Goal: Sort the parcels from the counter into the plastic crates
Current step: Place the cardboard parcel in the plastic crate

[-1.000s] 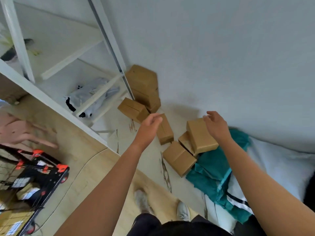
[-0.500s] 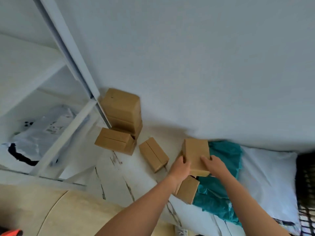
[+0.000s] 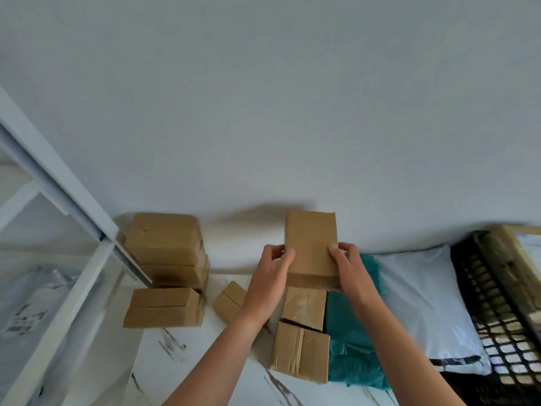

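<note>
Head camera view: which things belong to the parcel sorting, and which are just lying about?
Job: cardboard box gripped by left hand and right hand; stacked boxes; taped boxes; teal bag; white mailer; counter; black crate.
Lying about: white shelving frame; grey bag on its shelf.

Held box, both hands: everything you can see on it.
The held box is plain brown cardboard, its broad face toward the camera with no label or tape showing. It is held upright in front of the white wall, above a taped box on the counter. The left hand grips its left edge, the right hand its right edge, thumbs on the front.
</note>
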Tool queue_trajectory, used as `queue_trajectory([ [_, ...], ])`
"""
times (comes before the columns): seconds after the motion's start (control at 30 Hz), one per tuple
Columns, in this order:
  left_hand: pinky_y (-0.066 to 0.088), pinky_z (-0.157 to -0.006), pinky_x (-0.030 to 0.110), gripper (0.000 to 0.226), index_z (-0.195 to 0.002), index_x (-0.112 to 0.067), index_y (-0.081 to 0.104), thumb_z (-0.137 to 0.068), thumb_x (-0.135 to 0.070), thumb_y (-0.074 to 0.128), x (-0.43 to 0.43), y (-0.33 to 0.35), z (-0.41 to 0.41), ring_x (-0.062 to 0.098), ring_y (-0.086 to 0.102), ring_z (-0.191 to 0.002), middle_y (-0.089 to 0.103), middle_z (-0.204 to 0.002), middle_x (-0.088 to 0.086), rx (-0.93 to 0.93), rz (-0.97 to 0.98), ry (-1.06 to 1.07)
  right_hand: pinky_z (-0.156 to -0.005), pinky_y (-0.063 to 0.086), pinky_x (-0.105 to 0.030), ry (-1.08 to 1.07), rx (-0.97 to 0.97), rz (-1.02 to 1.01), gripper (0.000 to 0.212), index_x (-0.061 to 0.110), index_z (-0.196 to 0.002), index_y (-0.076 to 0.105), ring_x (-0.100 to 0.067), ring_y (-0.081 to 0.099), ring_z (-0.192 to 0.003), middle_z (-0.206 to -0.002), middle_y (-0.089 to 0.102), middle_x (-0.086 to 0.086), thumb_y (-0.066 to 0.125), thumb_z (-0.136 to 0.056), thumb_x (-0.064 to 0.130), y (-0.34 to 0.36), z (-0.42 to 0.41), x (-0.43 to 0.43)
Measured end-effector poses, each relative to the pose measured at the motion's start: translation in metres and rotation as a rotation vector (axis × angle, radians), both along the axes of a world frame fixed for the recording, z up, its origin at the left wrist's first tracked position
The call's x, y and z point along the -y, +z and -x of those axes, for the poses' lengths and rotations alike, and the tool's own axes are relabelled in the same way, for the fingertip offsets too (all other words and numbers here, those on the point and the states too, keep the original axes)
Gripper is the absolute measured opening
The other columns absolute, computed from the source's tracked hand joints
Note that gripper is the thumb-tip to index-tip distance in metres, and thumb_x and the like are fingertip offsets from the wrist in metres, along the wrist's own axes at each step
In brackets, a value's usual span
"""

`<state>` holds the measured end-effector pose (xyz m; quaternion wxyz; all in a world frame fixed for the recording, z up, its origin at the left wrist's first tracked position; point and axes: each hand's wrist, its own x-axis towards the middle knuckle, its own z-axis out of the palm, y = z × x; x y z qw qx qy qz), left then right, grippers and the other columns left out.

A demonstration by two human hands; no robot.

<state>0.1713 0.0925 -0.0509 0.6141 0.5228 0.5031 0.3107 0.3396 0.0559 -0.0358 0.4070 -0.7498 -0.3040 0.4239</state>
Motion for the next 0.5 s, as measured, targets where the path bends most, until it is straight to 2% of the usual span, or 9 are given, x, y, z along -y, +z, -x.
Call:
queue_trajectory([
  [0.07, 0.052, -0.074, 0.012, 0.031, -0.129, -0.03, 0.054, -0.104, -0.048, 0.058, 0.01, 0.03, -0.005, -0.002, 0.067, -0.104, 0.067, -0.125, -0.011, 0.118, -0.11, 0.055, -0.08, 0.053, -0.026, 0.003, 0.005, -0.187, 0.03, 0.033, -0.135, 0.045, -0.003, 0.061, -0.103, -0.125, 0.062, 0.005, 0.042, -0.109, 0.048, 0.03, 0.0, 0.01],
  [0.13, 0.054, -0.08, 0.013, 0.044, -0.133, -0.034, 0.053, -0.095, -0.053, 0.061, 0.022, 0.06, -0.014, 0.003, 0.066, -0.114, 0.066, -0.13, -0.014, 0.198, -0.22, 0.093, -0.073, 0.051, -0.014, 0.014, -0.002, -0.389, 0.025, 0.035, -0.132, 0.046, 0.005, 0.064, -0.099, -0.125, 0.064, 0.01, 0.042, -0.109, 0.043, 0.062, -0.004, 0.021],
  [0.17, 0.055, -0.083, 0.016, 0.049, -0.134, -0.034, 0.052, -0.091, -0.055, 0.062, 0.029, 0.075, -0.019, 0.005, 0.066, -0.116, 0.066, -0.129, -0.014, 0.233, -0.273, 0.104, -0.075, 0.05, -0.01, 0.015, -0.007, -0.487, 0.023, 0.036, -0.131, 0.047, 0.008, 0.064, -0.099, -0.125, 0.065, 0.012, 0.042, -0.109, 0.041, 0.078, -0.007, 0.028],
  [0.3, 0.058, -0.086, 0.021, 0.058, -0.137, -0.034, 0.05, -0.085, -0.057, 0.061, 0.057, 0.124, -0.042, 0.008, 0.066, -0.12, 0.065, -0.132, -0.015, 0.288, -0.469, 0.103, -0.084, 0.049, -0.011, 0.023, -0.011, -0.749, 0.026, 0.034, -0.13, 0.048, 0.004, 0.064, -0.106, -0.123, 0.067, 0.014, 0.045, -0.108, 0.046, 0.126, -0.029, 0.058],
  [0.4, 0.06, -0.094, 0.031, 0.054, -0.139, -0.038, 0.049, -0.089, -0.054, 0.06, 0.077, 0.142, -0.064, 0.01, 0.062, -0.128, 0.059, -0.14, -0.019, 0.257, -0.574, 0.089, -0.083, 0.047, -0.009, 0.015, -0.016, -0.834, 0.031, 0.028, -0.13, 0.048, 0.005, 0.063, -0.102, -0.116, 0.068, 0.022, 0.043, -0.102, 0.04, 0.14, -0.053, 0.077],
  [0.5, 0.059, -0.096, 0.033, 0.048, -0.14, -0.04, 0.049, -0.094, -0.05, 0.059, 0.09, 0.151, -0.08, 0.009, 0.061, -0.128, 0.059, -0.142, -0.02, 0.197, -0.617, 0.069, -0.081, 0.046, -0.007, 0.008, 0.003, -0.866, 0.026, 0.035, -0.125, 0.049, 0.01, 0.061, -0.099, -0.11, 0.064, 0.034, 0.043, -0.1, 0.042, 0.146, -0.069, 0.091],
])
